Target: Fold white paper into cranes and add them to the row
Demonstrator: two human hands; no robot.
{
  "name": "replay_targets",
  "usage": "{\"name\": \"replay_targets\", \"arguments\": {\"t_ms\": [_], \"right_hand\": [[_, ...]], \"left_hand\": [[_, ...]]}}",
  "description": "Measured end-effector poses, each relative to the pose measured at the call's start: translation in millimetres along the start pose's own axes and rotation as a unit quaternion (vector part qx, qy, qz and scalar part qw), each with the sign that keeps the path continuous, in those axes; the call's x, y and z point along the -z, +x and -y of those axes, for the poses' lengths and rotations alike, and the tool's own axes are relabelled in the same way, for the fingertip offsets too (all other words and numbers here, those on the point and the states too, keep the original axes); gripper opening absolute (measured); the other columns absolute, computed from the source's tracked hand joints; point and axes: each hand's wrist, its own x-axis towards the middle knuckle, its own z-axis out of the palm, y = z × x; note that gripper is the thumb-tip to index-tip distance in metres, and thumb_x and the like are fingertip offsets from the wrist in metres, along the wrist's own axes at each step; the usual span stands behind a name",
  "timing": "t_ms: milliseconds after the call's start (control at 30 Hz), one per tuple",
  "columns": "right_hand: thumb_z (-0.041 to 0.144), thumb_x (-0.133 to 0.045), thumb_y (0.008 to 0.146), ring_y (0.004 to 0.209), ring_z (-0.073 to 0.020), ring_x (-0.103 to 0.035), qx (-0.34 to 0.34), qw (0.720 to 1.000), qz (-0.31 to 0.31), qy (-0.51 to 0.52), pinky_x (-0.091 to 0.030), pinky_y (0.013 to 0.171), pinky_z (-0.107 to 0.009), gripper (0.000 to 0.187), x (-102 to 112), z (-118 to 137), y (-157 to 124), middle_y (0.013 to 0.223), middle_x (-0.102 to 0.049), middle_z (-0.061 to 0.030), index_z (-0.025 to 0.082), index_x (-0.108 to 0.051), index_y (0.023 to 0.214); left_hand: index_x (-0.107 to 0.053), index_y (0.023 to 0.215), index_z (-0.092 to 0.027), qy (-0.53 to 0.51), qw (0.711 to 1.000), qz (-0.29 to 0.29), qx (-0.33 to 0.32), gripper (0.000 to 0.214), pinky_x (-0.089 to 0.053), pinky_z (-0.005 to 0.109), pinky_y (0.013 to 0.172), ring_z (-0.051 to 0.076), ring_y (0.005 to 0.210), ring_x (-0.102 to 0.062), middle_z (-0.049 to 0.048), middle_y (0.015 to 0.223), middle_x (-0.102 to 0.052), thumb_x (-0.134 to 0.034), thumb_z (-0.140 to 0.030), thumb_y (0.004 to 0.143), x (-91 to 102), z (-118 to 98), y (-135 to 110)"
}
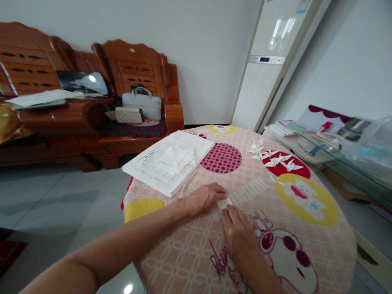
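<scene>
A small folded white paper (pixel 225 202) lies on the cloth-covered round table between my two hands. My left hand (pixel 208 198) has its fingers curled and pressed on the paper's far left end. From the near right, my right hand (pixel 240 229) pinches the same paper, fingers close together. Just beyond them lies a pale, lined strip (pixel 249 192), whose kind I cannot make out. Several white paper cranes (pixel 277 160) stand at the table's far right. To the left, a stack of printed sheets (pixel 153 173) bears loose folded paper pieces (pixel 172 160).
A glass-topped side table (pixel 324 147) with papers, metal containers and a plastic bag (pixel 378 141) adjoins the right. A tall white air conditioner (pixel 263 77) stands behind. Wooden chairs (pixel 131 61) hold a grey handbag (pixel 145 105) and a quilted purse (pixel 128 115).
</scene>
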Motion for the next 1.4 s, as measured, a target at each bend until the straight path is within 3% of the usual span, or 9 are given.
{"name": "replay_targets", "arguments": {"t_ms": [167,333,467,800,967,1067,1400], "right_hand": [[0.003,-0.045,0.083,0.108,-0.0282,-0.057,-0.037,0.994,-0.037,0.094,-0.049,0.091,-0.041,0.036,1,-2,-1,0.112,-0.066,-0.0171,0.011,-0.065,0.112],[0.021,-0.055,0.084,0.098,-0.0279,-0.063,-0.143,0.960,-0.088,0.225,-0.053,0.085,-0.042,0.031,3,-22,-3,0.105,-0.068,-0.0151,0.016,-0.064,0.113],[0.029,-0.051,0.086,0.097,-0.0262,-0.064,-0.203,0.942,-0.086,0.251,-0.053,0.084,-0.039,0.031,4,-39,-2,0.105,-0.069,-0.0134,0.016,-0.066,0.110],[0.010,-0.044,0.088,0.096,-0.0240,-0.058,-0.108,0.977,-0.022,0.180,-0.049,0.086,-0.037,0.029,7,-31,1,0.103,-0.066,-0.0119,0.016,-0.069,0.103],[0.008,-0.044,0.090,0.097,-0.0253,-0.056,-0.072,0.991,-0.001,0.111,-0.049,0.086,-0.037,0.030,6,-28,-1,0.104,-0.065,-0.0142,0.013,-0.068,0.106],[0.006,-0.043,0.089,0.097,-0.0261,-0.056,-0.055,0.995,0.002,0.084,-0.048,0.087,-0.038,0.032,4,-28,-1,0.105,-0.065,-0.0155,0.010,-0.067,0.109],[0.008,-0.043,0.089,0.101,-0.0247,-0.056,-0.060,0.990,0.014,0.131,-0.049,0.086,-0.036,0.029,8,-34,-2,0.107,-0.065,-0.0141,0.013,-0.069,0.101]], "left_hand": [[-0.067,0.105,-0.015,-0.013,1.000,0.002,-0.016,0.025,-0.048,0.030,0.088,0.020,0.099,-0.060,0.0123,0.104,-0.067,-0.046,-0.013,0.092,-6.1,1,-3],[-0.066,0.110,-0.016,-0.032,0.999,-0.011,-0.005,0.028,-0.048,0.030,0.089,0.019,0.101,-0.059,0.0124,0.107,-0.066,-0.044,-0.013,0.093,-7.9,4,-7],[-0.067,0.108,-0.016,-0.030,0.999,-0.016,-0.004,0.029,-0.048,0.030,0.089,0.019,0.101,-0.060,0.0127,0.107,-0.067,-0.042,-0.015,0.095,-8.9,4,-7],[-0.064,0.116,-0.017,-0.022,1.000,-0.003,-0.002,0.031,-0.049,0.029,0.089,0.019,0.101,-0.060,0.0123,0.108,-0.065,-0.045,-0.012,0.092,-7.0,2,-5],[-0.055,0.130,-0.019,0.021,0.999,0.017,-0.018,0.044,-0.047,0.034,0.095,0.022,0.109,-0.057,0.0132,0.121,-0.061,-0.047,-0.008,0.087,-8.9,2,-3],[-0.056,0.128,-0.019,0.058,0.997,0.038,-0.034,0.044,-0.045,0.035,0.097,0.023,0.110,-0.056,0.0134,0.124,-0.059,-0.050,-0.008,0.086,-9.6,3,-3],[-0.054,0.130,-0.020,0.097,0.990,0.080,-0.057,0.042,-0.041,0.032,0.092,0.021,0.103,-0.057,0.0098,0.129,-0.060,-0.047,-0.011,0.090,-3.3,-1,2]]}}
